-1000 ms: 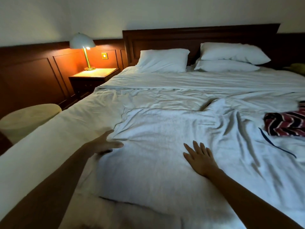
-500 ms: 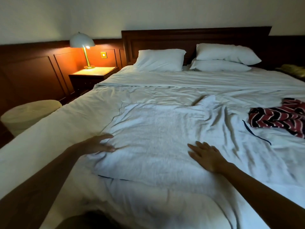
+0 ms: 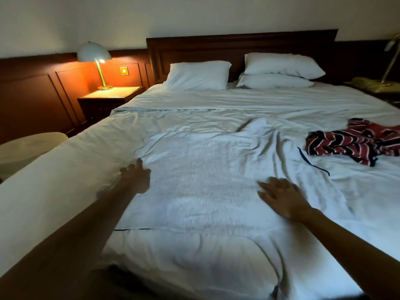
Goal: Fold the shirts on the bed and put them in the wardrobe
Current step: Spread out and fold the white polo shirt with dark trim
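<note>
Left hand (image 3: 135, 179) slides up the white shirt (image 3: 205, 180); right hand (image 3: 281, 197) stays put. Both lie flat, holding nothing. It looks smooth now, so folding can start.

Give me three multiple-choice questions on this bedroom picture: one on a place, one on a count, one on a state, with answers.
1. Where does the striped shirt lie?
A. On the bed, right of the white shirt.
B. On the floor.
C. On a chair.
2. How many pillows are on the bed?
A. One.
B. Three.
C. Five.
3. The lamp on the nightstand is:
A. Lit.
B. Dark.
C. Tipped over.
Answers: 1 A, crumpled beside the white shirt; 2 B, one left, two stacked right; 3 A, its light glows orange.
</note>
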Tool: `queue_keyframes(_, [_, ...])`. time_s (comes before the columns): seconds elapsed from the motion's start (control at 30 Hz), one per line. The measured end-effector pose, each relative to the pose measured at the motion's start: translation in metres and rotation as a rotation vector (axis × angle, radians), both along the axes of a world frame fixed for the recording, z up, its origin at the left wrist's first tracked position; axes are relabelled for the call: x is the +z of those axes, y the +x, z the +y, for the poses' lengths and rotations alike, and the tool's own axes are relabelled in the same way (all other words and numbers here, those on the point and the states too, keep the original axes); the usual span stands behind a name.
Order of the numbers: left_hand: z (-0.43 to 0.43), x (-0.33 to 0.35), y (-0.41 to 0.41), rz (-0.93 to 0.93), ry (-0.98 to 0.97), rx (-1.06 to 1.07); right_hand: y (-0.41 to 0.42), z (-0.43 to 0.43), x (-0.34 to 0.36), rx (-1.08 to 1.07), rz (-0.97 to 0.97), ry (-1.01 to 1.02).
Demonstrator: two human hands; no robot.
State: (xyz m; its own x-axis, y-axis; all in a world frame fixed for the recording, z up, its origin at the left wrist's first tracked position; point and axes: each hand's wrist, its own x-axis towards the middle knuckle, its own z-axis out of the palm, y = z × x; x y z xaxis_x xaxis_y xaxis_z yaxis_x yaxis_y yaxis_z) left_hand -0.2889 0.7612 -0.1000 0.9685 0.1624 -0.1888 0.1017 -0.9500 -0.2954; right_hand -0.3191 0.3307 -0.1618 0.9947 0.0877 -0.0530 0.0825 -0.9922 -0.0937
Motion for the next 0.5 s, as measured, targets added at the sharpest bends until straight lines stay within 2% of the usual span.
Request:
queue_keyframes(0.1, [-0.073,-0.025,0.006,0.037,-0.433,-0.199,-0.005,-0.033,-0.007,-0.209,-0.066,-0.014])
queue_keyframes(0.13, [-0.097,-0.035,0.003,0.064,-0.504,-0.234,-0.007,-0.045,-0.009,-0.268,-0.091,-0.01])
queue_keyframes(0.27, [-0.151,-0.071,0.003,-0.007,-0.462,-0.265,-0.005,-0.081,-0.007,-0.372,-0.082,0.042])
queue_keyframes(0.4, [-0.157,-0.078,0.011,-0.005,-0.417,-0.267,0.016,-0.113,0.001,-0.452,-0.057,0.11])
queue_keyframes(0.5, [-0.156,-0.083,0.012,-0.022,-0.444,-0.253,0.03,-0.124,0.003,-0.413,-0.036,0.192])
